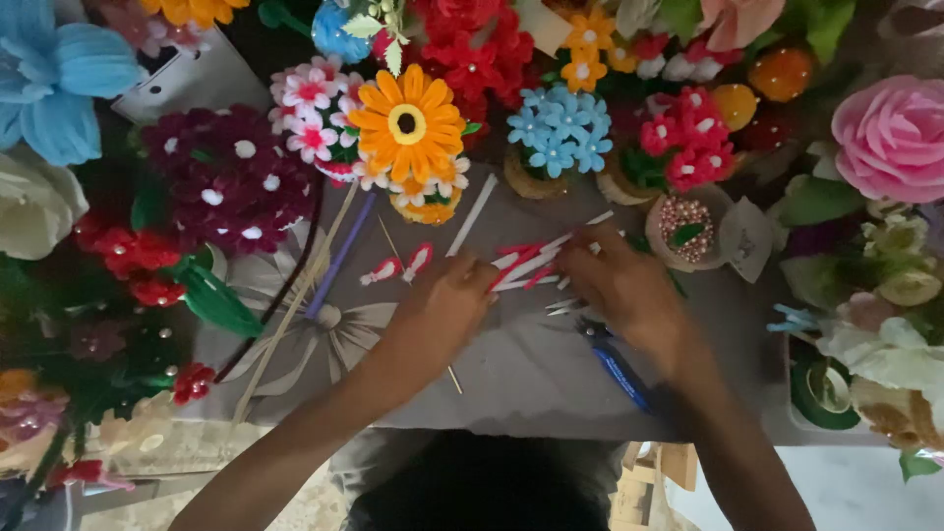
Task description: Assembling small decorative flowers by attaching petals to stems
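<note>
My left hand (447, 307) and my right hand (615, 280) meet over a grey cloth-covered table (531, 379). Between them lies a small bunch of red and white sticks (526, 264); both hands touch it, fingers curled on its ends. Two loose red and white pieces (398, 267) lie just left of my left hand. A thin wooden skewer (454, 379) pokes out below my left wrist. A blue-handled tool (618, 369) lies under my right forearm.
Handmade flowers ring the table: an orange daisy (408, 123), blue blossoms (560, 128), dark red blooms (231, 177), a pink rose (890, 133). Long sticks (295, 305) lie at the left. A green tape roll (821, 388) sits at the right.
</note>
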